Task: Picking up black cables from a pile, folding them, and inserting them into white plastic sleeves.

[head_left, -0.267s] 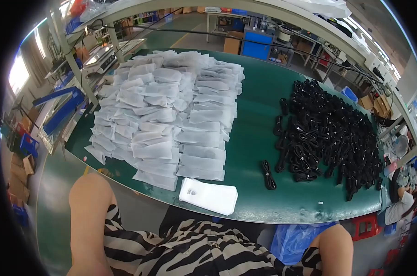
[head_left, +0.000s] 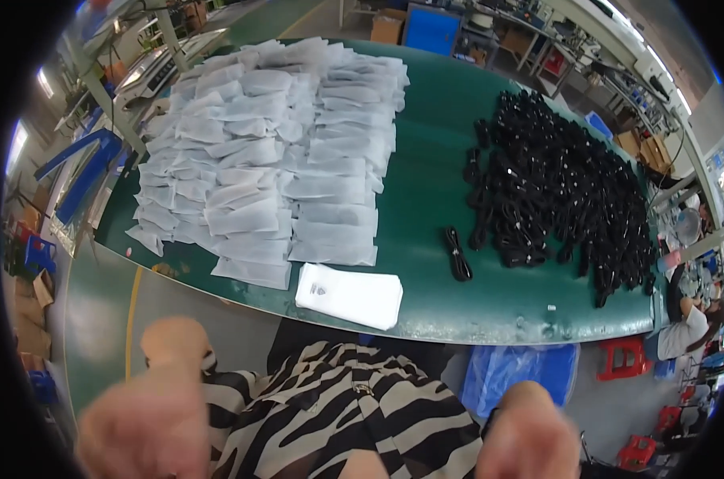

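Note:
My left hand (head_left: pixel 144 423) is a blur at the lower left, low in front of the table's near edge. At the lower right, my right hand (head_left: pixel 529 435) is equally smeared, so the fingers of both hands cannot be made out. Neither touches the table. Closest to them on the green tabletop lies a flat stack of white pouches (head_left: pixel 352 297) with a small grey print. A single bundled black cable (head_left: pixel 458 254) rests to the right of that stack. Behind the stack, rows of filled whitish pouches (head_left: pixel 250 184) overlap one another.
A large heap of bundled black cables (head_left: pixel 569 184) covers the right part of the green table (head_left: pixel 426 160). Under the near edge stands a blue bin (head_left: pixel 529 371) lined with plastic. A red stool (head_left: pixel 622 359) and a seated person (head_left: pixel 689 327) are at the right.
Both hands have come into view at the lower edge, where bent arms showed before. The view has tilted down, so the table sits higher. Pouches and cables keep their places.

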Demonstrator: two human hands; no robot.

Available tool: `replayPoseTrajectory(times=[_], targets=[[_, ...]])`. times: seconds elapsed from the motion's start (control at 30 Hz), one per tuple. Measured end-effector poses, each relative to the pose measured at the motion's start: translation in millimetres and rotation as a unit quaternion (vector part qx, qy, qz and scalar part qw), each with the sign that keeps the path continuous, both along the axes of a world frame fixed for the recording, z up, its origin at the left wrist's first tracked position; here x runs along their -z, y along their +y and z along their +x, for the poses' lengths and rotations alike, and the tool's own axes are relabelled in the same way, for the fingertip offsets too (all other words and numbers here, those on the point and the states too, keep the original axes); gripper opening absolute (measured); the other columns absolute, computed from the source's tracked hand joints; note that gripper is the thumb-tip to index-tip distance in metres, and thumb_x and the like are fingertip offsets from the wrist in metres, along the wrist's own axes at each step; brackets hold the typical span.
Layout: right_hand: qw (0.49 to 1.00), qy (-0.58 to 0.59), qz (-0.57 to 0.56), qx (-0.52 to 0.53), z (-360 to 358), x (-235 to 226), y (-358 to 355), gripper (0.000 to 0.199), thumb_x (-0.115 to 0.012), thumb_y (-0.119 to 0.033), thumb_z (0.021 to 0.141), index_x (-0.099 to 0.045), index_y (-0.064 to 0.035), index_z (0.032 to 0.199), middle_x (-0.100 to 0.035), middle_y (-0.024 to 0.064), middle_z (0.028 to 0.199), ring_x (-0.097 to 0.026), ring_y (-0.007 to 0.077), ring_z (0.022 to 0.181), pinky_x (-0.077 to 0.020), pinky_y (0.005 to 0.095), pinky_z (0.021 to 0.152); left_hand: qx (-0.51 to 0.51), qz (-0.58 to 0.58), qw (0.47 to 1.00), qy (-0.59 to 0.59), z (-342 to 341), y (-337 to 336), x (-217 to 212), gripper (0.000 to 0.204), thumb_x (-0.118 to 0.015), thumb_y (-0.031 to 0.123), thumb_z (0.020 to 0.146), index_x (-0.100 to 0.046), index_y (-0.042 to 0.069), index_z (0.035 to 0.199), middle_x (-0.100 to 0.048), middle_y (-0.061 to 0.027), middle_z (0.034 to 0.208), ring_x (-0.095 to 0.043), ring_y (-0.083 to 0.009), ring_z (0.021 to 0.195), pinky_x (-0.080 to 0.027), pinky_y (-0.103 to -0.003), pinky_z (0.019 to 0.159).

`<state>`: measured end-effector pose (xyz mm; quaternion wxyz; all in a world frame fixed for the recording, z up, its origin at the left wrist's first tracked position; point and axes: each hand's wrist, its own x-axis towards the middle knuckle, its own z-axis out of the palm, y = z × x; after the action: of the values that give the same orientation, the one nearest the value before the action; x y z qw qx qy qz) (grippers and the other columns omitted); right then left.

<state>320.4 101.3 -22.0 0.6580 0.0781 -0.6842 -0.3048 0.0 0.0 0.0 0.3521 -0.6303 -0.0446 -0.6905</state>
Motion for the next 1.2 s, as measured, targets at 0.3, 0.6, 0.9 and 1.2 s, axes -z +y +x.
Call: replayPoseTrajectory(times=[0.3,0.6,0.9,1.2], targets=[[0.723,-0.203,-0.575,0.324,-19.8,199.6,119.0,0.048,-0.080,-0.015,0.080,-0.060,-0.0018,0.122,-0.059,0.0152,0.114,-0.056,0.0342,0.100,-0.0470,0.0421,0.080,0.027,-0.700,0.706,0.100,56.3,93.3,179.6,0.027,-0.076,0.002,0.080,-0.069,0.002,0.106,-0.064,-0.0121,0.098,-0.063,-0.0278,0.091,-0.053,-0.035,0.076],[0.719,-0.158,-0.589,0.333,-11.7,244.7,134.4,0.040,-0.069,-0.007,0.088,-0.058,0.0002,0.126,-0.059,0.0156,0.107,-0.059,0.0291,0.093,-0.0490,0.0372,0.074,-0.008,-0.689,0.706,0.166,75.8,117.9,224.9,0.015,-0.074,0.002,0.081,-0.065,0.001,0.093,-0.059,-0.0108,0.092,-0.059,-0.0309,0.089,-0.051,-0.037,0.074],[0.510,-0.026,-0.857,-0.072,-15.1,195.5,52.1,0.025,-0.056,0.000,0.096,-0.061,0.0035,0.120,-0.056,0.0070,0.091,-0.060,0.0120,0.073,-0.0478,0.0267,0.064,0.034,-0.744,0.667,0.035,73.8,115.9,234.1,0.008,-0.067,-0.002,0.086,-0.062,0.000,0.091,-0.060,-0.0113,0.088,-0.060,-0.0283,0.079,-0.050,-0.035,0.070],[0.733,-0.262,-0.623,0.080,-8.3,181.6,40.1,0.042,-0.069,0.005,0.082,-0.065,-0.0021,0.123,-0.060,0.0130,0.097,-0.061,0.0270,0.070,-0.0512,0.0338,0.065,0.076,-0.773,0.629,-0.038,73.0,115.0,222.7,0.008,-0.065,-0.006,0.086,-0.061,0.000,0.091,-0.061,-0.0111,0.089,-0.060,-0.0254,0.077,-0.049,-0.032,0.067]])
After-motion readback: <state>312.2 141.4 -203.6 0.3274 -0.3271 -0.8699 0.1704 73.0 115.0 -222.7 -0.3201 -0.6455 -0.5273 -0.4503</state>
